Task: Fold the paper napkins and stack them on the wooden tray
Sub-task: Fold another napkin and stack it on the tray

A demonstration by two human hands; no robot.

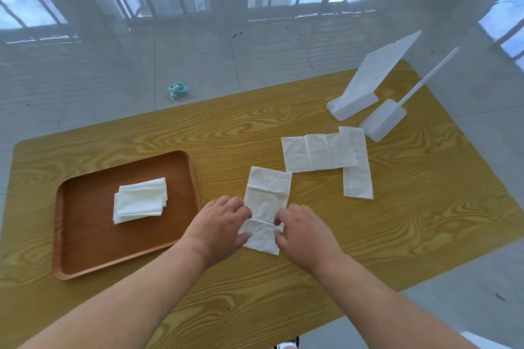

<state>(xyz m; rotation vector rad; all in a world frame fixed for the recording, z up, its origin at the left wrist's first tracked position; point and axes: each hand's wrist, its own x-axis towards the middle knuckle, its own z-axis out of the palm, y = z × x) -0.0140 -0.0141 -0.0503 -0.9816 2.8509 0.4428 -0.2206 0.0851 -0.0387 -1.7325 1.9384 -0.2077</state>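
I am watching a creased napkin (266,207) lying on the wooden surface (397,221), my left hand (219,225) and right hand (302,231) pinching its near end. Folded napkins (140,200) are sitting on the tray (85,258); two flat napkins (326,153) are lying beyond.

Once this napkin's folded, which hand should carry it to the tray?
Left, probably. The left hand sits between the napkin and the wooden tray; the right hand would have to cross over.
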